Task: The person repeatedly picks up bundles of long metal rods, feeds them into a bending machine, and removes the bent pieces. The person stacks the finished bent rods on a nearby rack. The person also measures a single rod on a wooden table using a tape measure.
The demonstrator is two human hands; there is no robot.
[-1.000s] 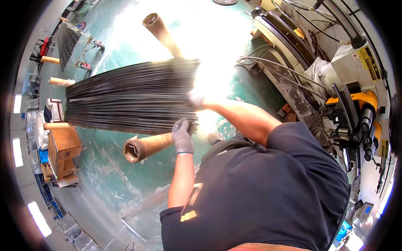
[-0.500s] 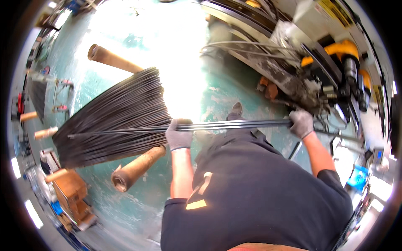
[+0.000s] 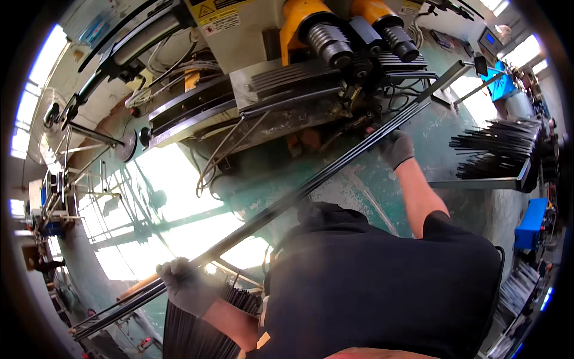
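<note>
Several long, thin black metal rods (image 3: 335, 169) run slantwise across the view, from the lower left up to the machine at the upper right. My left hand (image 3: 186, 287), in a grey glove, is closed round them towards their lower-left end. Further up, my right hand (image 3: 397, 149), also gloved, grips the same rods near their far end; its fingers are partly hidden behind them. Below my left forearm lies a stack of similar black rods (image 3: 200, 329), partly covered by my arm and body.
Ahead stands a machine with yellow-orange motor housings (image 3: 299, 27) and a metal bed (image 3: 287, 128). Hoses and thin bars stick out from it. At the right, a rack (image 3: 478, 184) carries many black rods (image 3: 496, 146). A blue bin (image 3: 531, 224) stands beyond it.
My body and view have turned right, from the rod stack towards the machine. The rods, held level before, now slant with their right end up. Both hands keep their grip.
</note>
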